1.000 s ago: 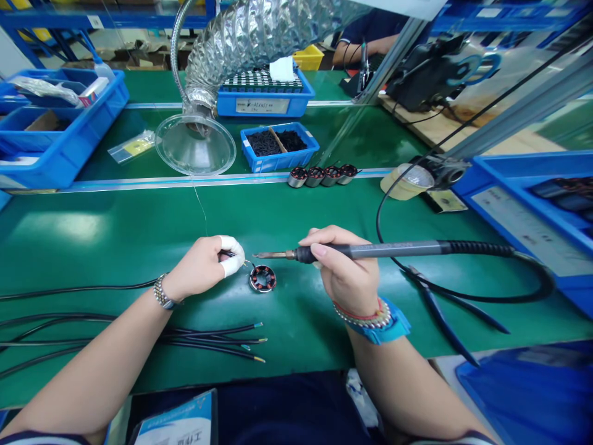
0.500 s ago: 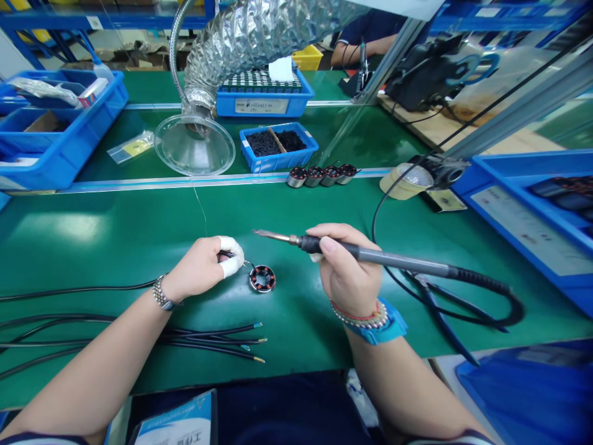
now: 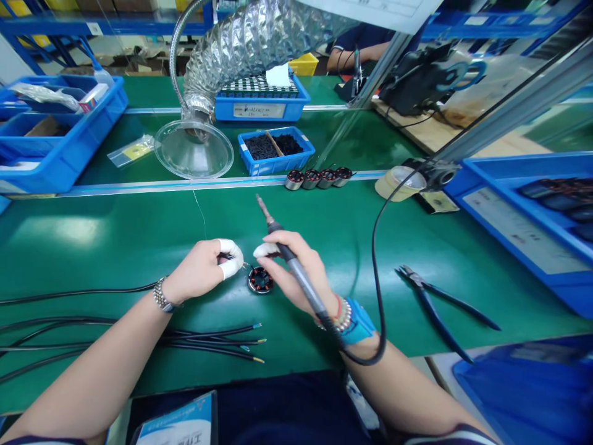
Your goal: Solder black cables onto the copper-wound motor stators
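Observation:
My left hand (image 3: pixel 204 266), white covers on its thumb and finger, pinches a black cable (image 3: pixel 134 289) near its stripped end. A thin silvery wire (image 3: pixel 200 210) runs from the extractor hood down to this hand. My right hand (image 3: pixel 301 272) grips a soldering iron (image 3: pixel 295 266), its tip pointing up and away over the bench. The white-covered finger of that hand is close to a small motor stator (image 3: pixel 260 280), a ring with copper windings lying flat between my hands. Whether that finger touches the stator's lead, I cannot tell.
Several black cables (image 3: pixel 208 340) lie at front left. Cutting pliers (image 3: pixel 433 303) rest open at right. A row of stators (image 3: pixel 319 178) stands behind, near a blue divided bin (image 3: pixel 278 164) and the clear extractor hood (image 3: pixel 194 154). Another person's arm (image 3: pixel 345 57) shows at the back.
My right hand has moved left toward the stator, and the soldering iron has swung from nearly level to tip-up. Its cord has moved off the pliers. My left hand stays put.

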### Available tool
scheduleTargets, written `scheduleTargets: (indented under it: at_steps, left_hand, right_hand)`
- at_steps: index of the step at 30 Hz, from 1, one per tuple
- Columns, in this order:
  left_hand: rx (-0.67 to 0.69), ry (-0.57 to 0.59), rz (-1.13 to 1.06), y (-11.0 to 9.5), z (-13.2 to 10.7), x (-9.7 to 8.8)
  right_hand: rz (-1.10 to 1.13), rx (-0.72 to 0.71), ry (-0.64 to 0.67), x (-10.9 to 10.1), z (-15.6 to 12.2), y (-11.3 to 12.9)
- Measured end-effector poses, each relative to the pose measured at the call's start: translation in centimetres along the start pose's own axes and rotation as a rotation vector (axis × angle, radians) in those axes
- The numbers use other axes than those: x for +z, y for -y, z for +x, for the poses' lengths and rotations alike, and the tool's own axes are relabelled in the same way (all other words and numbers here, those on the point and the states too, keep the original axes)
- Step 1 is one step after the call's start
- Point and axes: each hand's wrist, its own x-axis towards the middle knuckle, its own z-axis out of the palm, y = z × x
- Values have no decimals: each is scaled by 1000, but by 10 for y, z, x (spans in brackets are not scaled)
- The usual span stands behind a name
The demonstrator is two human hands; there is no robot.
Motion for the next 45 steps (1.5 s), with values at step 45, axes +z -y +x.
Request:
scheduleTargets:
  at_steps: [45]
  left_hand:
    - [-120,1,-181,3,-3,6]
  right_hand:
    - [-165,-129,56,17,-11,-10]
